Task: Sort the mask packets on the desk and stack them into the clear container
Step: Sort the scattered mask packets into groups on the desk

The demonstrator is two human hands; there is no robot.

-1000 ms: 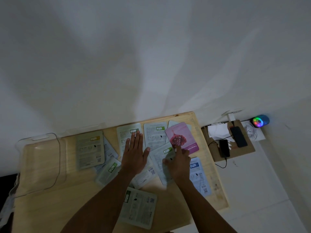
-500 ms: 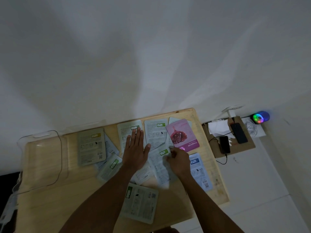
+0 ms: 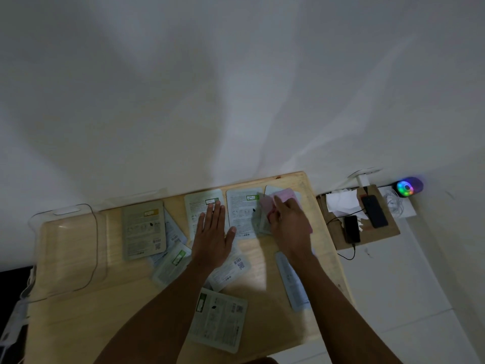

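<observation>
Several pale mask packets lie spread on the wooden desk (image 3: 262,274). The clear container (image 3: 65,248) stands on the desk's left end. My left hand (image 3: 212,240) rests flat with fingers apart, its fingertips on a green-labelled packet (image 3: 202,203). My right hand (image 3: 291,227) is closed on a pale packet (image 3: 259,222), held over the blurred pink packet (image 3: 286,195) at the far right. A yellow-labelled packet (image 3: 143,227) lies next to the container. Another green-labelled packet (image 3: 217,319) lies near the front edge, and a bluish one (image 3: 291,282) sits under my right forearm.
A cardboard sheet (image 3: 380,232) right of the desk carries two dark phones (image 3: 374,211) (image 3: 351,228), white paper and a cable. A small device glowing in colours (image 3: 406,186) sits by the wall. The white wall rises just behind the desk.
My right hand has carried the tilted pale packet from the desk's middle up and right, onto the pink packet. My left hand stays flat in place.
</observation>
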